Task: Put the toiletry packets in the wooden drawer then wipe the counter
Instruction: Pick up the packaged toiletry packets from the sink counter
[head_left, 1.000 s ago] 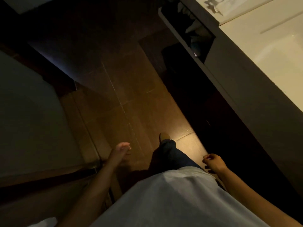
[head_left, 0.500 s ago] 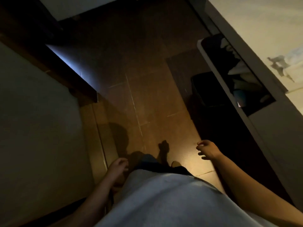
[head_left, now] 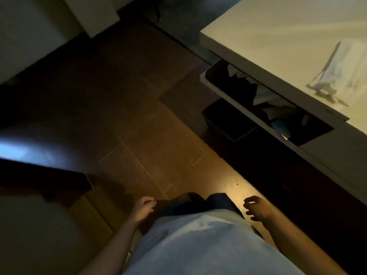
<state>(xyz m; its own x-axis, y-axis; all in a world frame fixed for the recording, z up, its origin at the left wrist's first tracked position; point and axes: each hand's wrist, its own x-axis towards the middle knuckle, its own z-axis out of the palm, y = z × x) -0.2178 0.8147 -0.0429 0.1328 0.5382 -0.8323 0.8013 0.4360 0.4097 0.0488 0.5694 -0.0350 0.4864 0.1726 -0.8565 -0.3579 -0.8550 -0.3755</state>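
The drawer (head_left: 224, 90) stands pulled out under the pale counter (head_left: 278, 32) at the upper right, with several dim packets (head_left: 264, 98) lying inside it. A crumpled white cloth (head_left: 337, 74) lies on the counter near its front edge. My left hand (head_left: 144, 208) hangs beside my hip, fingers loosely curled, holding nothing. My right hand (head_left: 256, 209) hangs low on the other side, fingers apart and empty. Both hands are far below and left of the drawer.
A dark bin (head_left: 228, 122) stands on the brown tiled floor (head_left: 139, 120) under the drawer. A dark ledge (head_left: 43, 181) and pale surface lie on the left. The room is dim.
The view has swung so the counter, cloth and open drawer fill more of the upper right. Both hands stay low at my sides; the right one has dropped a little.
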